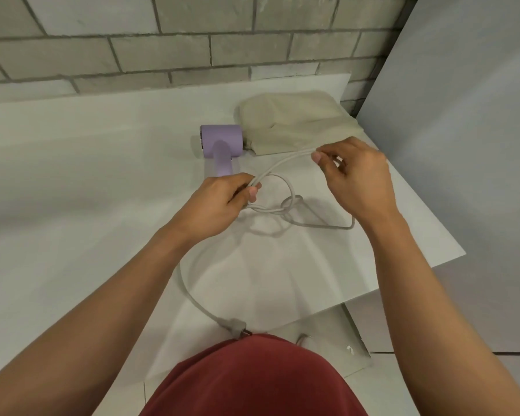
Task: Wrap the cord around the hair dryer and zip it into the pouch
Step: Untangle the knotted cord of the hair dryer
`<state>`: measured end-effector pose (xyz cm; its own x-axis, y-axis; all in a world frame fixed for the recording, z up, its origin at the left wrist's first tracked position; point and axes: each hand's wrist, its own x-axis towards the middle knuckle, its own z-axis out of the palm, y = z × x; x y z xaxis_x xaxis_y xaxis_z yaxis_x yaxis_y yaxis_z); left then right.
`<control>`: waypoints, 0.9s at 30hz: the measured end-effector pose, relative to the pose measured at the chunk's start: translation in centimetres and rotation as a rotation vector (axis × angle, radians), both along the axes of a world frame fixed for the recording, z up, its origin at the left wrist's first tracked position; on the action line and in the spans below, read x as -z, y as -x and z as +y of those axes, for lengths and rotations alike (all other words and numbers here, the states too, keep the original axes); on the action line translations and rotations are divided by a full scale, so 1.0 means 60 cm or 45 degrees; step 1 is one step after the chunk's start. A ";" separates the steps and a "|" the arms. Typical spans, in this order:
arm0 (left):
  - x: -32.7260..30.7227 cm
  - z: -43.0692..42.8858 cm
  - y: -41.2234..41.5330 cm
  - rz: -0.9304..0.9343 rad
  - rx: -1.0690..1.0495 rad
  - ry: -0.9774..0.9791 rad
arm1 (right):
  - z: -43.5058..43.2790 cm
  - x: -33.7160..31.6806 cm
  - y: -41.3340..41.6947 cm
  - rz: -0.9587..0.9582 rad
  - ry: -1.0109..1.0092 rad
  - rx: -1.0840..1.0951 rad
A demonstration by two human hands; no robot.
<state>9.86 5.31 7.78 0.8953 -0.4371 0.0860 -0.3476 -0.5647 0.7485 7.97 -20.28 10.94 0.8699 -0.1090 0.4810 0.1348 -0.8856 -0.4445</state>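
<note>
A lilac hair dryer is laid flat on the white desk, toward the far edge, with its handle pointed at the near edge. The handle's end is hidden behind the left hand. A beige pouch is laid at the far right corner, just beside the dryer's barrel; whether its zip is open cannot be told. The white cord is not wound on the dryer. Several strands are gripped in the curled fingers and thumb of the left hand. A doubled strand is stretched from there to the right hand, where it is pinched between thumb and fingertips, above the desk near the pouch's front edge. A loose tangle of loops is left on the desk between the two hands. One run is passed under the left forearm and curved to the grey plug at the near edge, against a red shirt. A brick wall is seen behind the desk
</note>
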 end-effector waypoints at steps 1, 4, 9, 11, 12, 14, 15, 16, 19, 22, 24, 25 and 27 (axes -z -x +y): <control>-0.003 0.000 -0.002 -0.013 0.016 -0.022 | -0.003 0.003 0.002 0.120 0.089 0.023; -0.007 -0.001 -0.007 -0.053 0.054 -0.084 | 0.010 0.003 0.016 0.132 0.338 -0.063; -0.014 -0.007 -0.005 -0.108 0.052 -0.090 | 0.078 -0.008 0.021 -0.148 0.555 -0.307; -0.015 -0.006 -0.004 -0.131 0.053 -0.105 | 0.085 0.004 0.008 -0.226 0.620 -0.339; -0.015 -0.005 -0.003 -0.138 0.054 -0.110 | 0.083 0.010 0.002 -0.250 0.630 -0.345; -0.013 -0.003 -0.001 -0.133 0.037 -0.095 | 0.081 0.016 -0.005 -0.281 0.608 -0.351; -0.012 -0.002 0.000 -0.121 0.023 -0.076 | 0.082 0.015 -0.005 -0.294 0.576 -0.349; -0.009 -0.001 0.000 -0.110 0.008 -0.059 | 0.082 0.013 -0.004 -0.304 0.530 -0.336; 0.002 0.004 -0.002 -0.074 -0.008 -0.059 | 0.076 0.002 0.001 -0.334 0.300 -0.229; 0.010 0.005 0.004 -0.029 -0.003 -0.053 | 0.060 -0.016 -0.003 -0.363 -0.084 -0.126; 0.012 0.002 0.007 -0.017 -0.013 -0.035 | 0.046 -0.024 -0.006 -0.305 -0.212 -0.076; 0.011 0.000 0.007 -0.007 -0.021 -0.026 | 0.039 -0.024 -0.006 -0.247 -0.215 -0.058; 0.010 -0.001 0.005 0.020 -0.024 -0.013 | 0.026 -0.019 -0.005 -0.111 -0.114 -0.005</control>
